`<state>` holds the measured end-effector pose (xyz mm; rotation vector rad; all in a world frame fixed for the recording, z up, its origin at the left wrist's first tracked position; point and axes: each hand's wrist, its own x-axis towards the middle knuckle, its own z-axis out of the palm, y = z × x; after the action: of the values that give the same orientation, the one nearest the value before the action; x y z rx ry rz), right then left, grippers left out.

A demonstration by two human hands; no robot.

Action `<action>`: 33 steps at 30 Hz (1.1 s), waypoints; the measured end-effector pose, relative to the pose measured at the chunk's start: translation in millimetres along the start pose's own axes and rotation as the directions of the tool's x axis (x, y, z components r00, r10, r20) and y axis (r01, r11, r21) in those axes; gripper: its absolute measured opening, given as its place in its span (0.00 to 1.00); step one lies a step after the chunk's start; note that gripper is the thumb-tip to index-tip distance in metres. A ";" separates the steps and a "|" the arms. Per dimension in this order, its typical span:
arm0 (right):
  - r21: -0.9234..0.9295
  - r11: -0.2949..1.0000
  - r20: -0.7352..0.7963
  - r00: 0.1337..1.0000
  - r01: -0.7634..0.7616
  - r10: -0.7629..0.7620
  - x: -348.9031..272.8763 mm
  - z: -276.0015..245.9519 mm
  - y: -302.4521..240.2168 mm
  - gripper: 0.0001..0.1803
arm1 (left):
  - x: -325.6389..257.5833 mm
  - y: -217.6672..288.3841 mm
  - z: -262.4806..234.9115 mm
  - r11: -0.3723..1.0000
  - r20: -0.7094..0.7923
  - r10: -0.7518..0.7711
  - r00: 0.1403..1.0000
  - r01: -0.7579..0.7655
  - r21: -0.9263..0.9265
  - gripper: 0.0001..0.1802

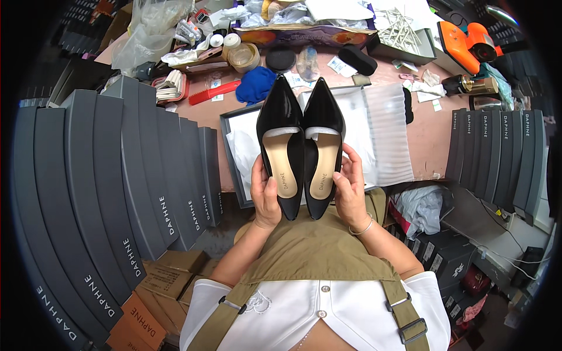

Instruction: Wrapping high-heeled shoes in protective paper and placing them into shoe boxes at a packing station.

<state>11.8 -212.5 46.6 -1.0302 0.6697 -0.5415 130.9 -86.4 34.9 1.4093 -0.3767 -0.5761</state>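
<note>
Two black pointed-toe shoes with beige insoles are held side by side, toes pointing away from me. My left hand (266,196) grips the left shoe (280,105) near its heel, thumb at the inner rim. My right hand (351,187) grips the right shoe (324,108) the same way. White padding shows inside the toe of each shoe. Beneath them on the table lies an open dark grey shoebox (227,134) lined with white tissue paper (243,131). A pleated translucent sheet (389,137) drapes over the box's right side.
Stacked grey shoeboxes (88,175) rise at the left, more shoeboxes (492,152) at the right. Along the table's back are a blue cloth (256,85), a red comb-like strip (213,92), tape rolls (243,57), a black brush-like block (357,58), a box of white sticks (398,29) and an orange tool (459,47).
</note>
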 end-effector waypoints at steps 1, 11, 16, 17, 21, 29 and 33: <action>0.040 0.996 -0.009 0.997 -0.075 0.076 1.3 -1.8 1.2 0.33 | -0.9 0.8 -0.4 0.996 -0.001 -0.089 0.996 0.088 -0.015 0.37; 0.326 0.604 0.475 0.679 -0.727 0.560 5.8 -60.7 -8.2 0.21 | 3.6 -12.3 -40.0 0.356 0.681 -0.334 0.652 0.756 -0.549 0.24; 0.502 0.399 0.611 0.641 -0.767 0.464 -9.2 -37.4 8.1 0.25 | -8.2 -1.9 -11.0 0.092 0.787 -0.393 0.476 0.872 -0.481 0.17; 0.531 0.386 0.618 0.656 -0.754 0.432 -11.8 -36.7 18.2 0.27 | -12.2 -8.8 -8.2 0.049 0.790 -0.375 0.485 0.862 -0.505 0.17; 0.534 0.438 0.556 0.691 -0.723 0.462 -10.7 -28.5 14.5 0.24 | -19.8 -32.0 -0.5 -0.251 0.837 -0.181 0.516 0.799 -0.547 0.17; 0.584 0.381 0.596 0.697 -0.717 0.399 -10.7 -28.8 20.5 0.25 | -21.0 -34.6 2.1 -0.350 0.825 -0.193 0.531 0.749 -0.563 0.17; 0.643 0.227 0.694 0.681 -0.732 0.233 -7.4 -38.1 32.0 0.29 | -19.2 -31.9 6.4 -0.372 0.823 -0.210 0.527 0.735 -0.566 0.18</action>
<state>-17.8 -216.5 6.1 0.2018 0.1377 0.0250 106.9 -82.3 6.0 -0.2958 0.5464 -1.5610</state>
